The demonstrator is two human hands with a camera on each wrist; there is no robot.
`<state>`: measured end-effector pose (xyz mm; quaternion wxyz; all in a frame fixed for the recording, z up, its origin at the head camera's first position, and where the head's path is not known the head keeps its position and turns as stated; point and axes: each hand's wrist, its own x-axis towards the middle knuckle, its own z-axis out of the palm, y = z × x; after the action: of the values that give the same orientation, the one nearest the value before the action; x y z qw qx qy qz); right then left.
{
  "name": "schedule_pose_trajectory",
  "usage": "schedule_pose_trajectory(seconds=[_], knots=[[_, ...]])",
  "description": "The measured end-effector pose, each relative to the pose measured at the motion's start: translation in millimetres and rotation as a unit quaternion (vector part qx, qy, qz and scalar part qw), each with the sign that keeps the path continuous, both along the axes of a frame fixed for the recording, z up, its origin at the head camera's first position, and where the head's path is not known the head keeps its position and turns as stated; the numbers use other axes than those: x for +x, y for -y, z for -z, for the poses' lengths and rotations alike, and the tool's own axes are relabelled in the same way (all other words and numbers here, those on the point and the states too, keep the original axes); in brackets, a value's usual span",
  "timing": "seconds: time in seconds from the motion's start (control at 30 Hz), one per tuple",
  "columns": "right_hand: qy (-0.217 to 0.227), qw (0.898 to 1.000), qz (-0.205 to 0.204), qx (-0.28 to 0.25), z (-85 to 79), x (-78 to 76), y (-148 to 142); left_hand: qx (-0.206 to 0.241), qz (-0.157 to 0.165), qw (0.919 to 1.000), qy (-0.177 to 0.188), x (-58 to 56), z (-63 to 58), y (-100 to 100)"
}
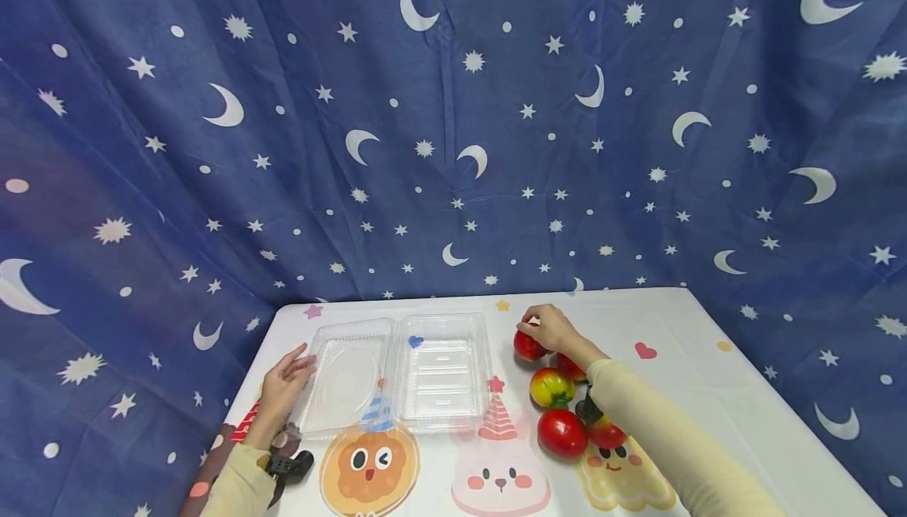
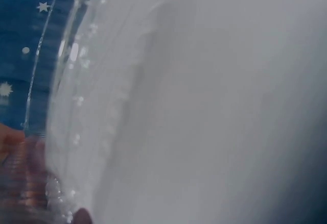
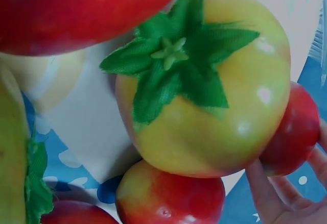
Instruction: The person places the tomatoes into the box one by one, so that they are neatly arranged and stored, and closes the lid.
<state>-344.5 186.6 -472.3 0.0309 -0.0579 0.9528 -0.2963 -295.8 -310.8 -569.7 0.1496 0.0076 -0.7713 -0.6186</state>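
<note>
My right hand (image 1: pixel 553 328) grips a red apple (image 1: pixel 528 347) from above, at the far end of a group of fruit. In the right wrist view, its fingers curl round the apple (image 3: pixel 294 132). Closest to that wrist is a yellow-and-red tomato-like fruit (image 3: pixel 204 132) with a green leafy top. My left hand (image 1: pixel 283 387) is at the left edge of a clear plastic box's lid (image 1: pixel 347 379), fingers loosely extended. Through the plastic (image 2: pixel 71 81), the left wrist view shows those fingers blurred. The box's base (image 1: pixel 442 371) lies open, joined to the lid.
A glossy red fruit (image 1: pixel 562 434) lies nearest the table's front, beside another red one (image 1: pixel 607 432) partly under the right sleeve. The white tablecloth (image 1: pixel 680 375) carries cartoon prints. A blue curtain (image 1: pixel 453 186) with moons and stars hangs behind the table.
</note>
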Motion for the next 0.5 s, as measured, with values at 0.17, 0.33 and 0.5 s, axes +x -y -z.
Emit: schedule_pose_trajectory(seconds=[0.17,0.33,0.5], knots=[[0.006,1.0,0.012,-0.001,0.0,-0.4,-0.2,0.009,0.007,0.9999,-0.006,-0.2,1.5,0.7],[0.009,1.0,0.016,-0.015,-0.4,-1.8,0.8,0.005,0.005,1.0,-0.004,0.5,2.0,0.8],[0.018,0.999,0.02,-0.042,0.7,-4.4,1.5,-0.017,0.001,0.9998,0.01,-1.1,1.9,3.3]])
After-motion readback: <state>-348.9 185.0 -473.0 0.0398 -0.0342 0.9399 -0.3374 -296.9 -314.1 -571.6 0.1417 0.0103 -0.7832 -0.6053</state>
